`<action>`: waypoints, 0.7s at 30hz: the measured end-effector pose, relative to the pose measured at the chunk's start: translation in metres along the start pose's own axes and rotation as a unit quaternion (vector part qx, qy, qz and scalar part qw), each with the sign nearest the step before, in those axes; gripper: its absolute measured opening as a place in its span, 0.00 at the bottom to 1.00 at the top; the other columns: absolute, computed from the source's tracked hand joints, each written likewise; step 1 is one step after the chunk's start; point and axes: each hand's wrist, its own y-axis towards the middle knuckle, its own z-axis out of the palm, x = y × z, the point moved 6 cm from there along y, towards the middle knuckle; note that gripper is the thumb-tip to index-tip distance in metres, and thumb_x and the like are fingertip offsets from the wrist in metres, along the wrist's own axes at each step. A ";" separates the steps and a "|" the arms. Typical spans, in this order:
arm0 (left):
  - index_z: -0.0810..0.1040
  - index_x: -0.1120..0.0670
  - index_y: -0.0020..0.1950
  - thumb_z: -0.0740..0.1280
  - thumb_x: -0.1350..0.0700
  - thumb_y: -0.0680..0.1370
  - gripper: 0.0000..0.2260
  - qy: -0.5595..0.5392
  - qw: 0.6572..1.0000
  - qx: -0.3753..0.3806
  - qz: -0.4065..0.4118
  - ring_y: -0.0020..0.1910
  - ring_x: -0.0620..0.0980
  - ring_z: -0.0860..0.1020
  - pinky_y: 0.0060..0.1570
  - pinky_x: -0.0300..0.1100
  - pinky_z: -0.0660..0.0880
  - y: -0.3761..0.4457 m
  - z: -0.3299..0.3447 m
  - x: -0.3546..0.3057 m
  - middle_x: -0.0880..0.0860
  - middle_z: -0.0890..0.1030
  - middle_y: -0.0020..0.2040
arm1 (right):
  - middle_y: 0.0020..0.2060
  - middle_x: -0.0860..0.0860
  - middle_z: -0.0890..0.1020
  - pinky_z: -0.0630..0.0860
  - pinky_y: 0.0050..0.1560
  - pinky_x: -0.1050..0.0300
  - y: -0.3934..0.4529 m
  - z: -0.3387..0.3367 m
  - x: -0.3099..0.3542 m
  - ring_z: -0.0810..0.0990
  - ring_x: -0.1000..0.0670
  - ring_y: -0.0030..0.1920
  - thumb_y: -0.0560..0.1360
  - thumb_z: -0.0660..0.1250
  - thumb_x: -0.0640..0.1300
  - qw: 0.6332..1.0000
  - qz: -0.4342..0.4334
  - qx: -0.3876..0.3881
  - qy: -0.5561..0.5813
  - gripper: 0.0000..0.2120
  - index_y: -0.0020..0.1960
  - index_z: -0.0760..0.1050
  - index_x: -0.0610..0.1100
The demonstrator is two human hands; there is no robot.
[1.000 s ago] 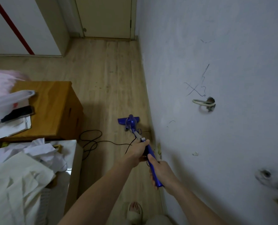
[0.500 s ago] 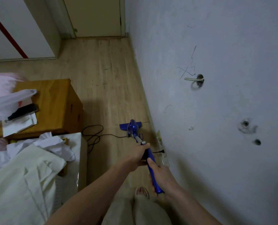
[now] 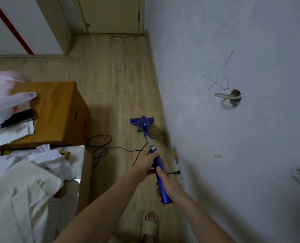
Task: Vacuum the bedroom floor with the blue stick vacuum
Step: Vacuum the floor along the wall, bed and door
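The blue stick vacuum (image 3: 144, 126) stands slanted on the wooden floor (image 3: 114, 81), its flat head close to the grey wall's base. My left hand (image 3: 148, 159) grips the shaft just below the pale tube section. Lower down, my right hand (image 3: 168, 185) grips the blue handle near its end. A black power cord (image 3: 102, 148) trails left from the shaft in loose loops across the floor. A black plug (image 3: 175, 172) sits at the wall base beside my right hand.
A wooden nightstand (image 3: 58, 111) with papers and a plastic bag stands left of the vacuum. A bed with white bedding (image 3: 23, 181) fills the lower left. The grey wall (image 3: 233, 137) runs along the right. A closed door (image 3: 110, 14) is at the far end. My sandalled foot (image 3: 150, 223) is below.
The view swung back up and right while I stayed beside the wall. The vacuum head slid a little forward along the wall base. Both hands kept their grip.
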 end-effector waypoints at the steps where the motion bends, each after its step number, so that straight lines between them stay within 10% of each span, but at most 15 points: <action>1: 0.70 0.54 0.60 0.61 0.59 0.82 0.08 -0.007 1.000 -0.001 0.003 0.44 0.52 0.79 0.43 0.44 0.78 0.011 -0.002 -0.002 0.58 0.79 0.48 | 0.27 0.49 0.77 0.75 0.27 0.62 0.011 -0.001 0.002 0.76 0.52 0.24 0.80 0.55 0.60 1.000 0.000 0.003 0.002 0.23 0.44 0.72 0.40; 10: 0.69 0.56 0.71 0.61 0.56 0.82 0.17 -0.079 0.997 -0.023 0.004 0.54 0.53 0.81 0.51 0.45 0.78 0.106 -0.058 -0.001 0.57 0.81 0.56 | 0.28 0.49 0.77 0.75 0.28 0.59 0.134 0.020 0.017 0.76 0.52 0.25 0.79 0.57 0.61 0.999 -0.006 0.011 0.034 0.22 0.48 0.72 0.41; 21: 0.69 0.56 0.72 0.60 0.58 0.81 0.18 0.299 0.943 -0.147 0.018 0.46 0.46 0.79 0.47 0.37 0.76 0.258 -0.224 0.050 0.54 0.80 0.57 | 0.27 0.48 0.76 0.75 0.29 0.56 0.317 0.070 0.008 0.75 0.51 0.25 0.76 0.63 0.59 0.998 -0.032 -0.059 0.020 0.20 0.45 0.72 0.40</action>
